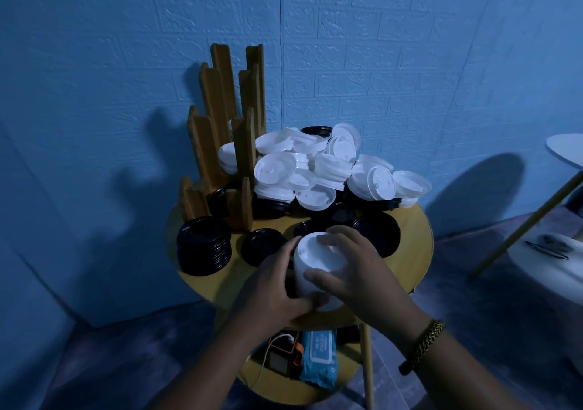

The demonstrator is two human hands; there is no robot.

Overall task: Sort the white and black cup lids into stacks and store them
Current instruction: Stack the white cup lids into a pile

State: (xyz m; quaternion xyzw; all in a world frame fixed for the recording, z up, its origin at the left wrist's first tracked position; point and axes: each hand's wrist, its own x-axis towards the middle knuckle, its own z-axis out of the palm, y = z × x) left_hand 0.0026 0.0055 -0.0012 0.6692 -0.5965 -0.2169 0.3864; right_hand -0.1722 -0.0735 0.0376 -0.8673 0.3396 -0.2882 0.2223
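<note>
Both hands (271, 286) (350, 267) clasped the white lid stack (315, 267); uneven squeezing could have toppled it onto the table (416, 252).

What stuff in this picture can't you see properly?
Head view: white lid stack, sides covered by left hand and right hand; count unknown.
Head view: black lids, buried under the white lid pile.
Head view: white surface, cut off by the right edge; dark items on it blurred.
</note>
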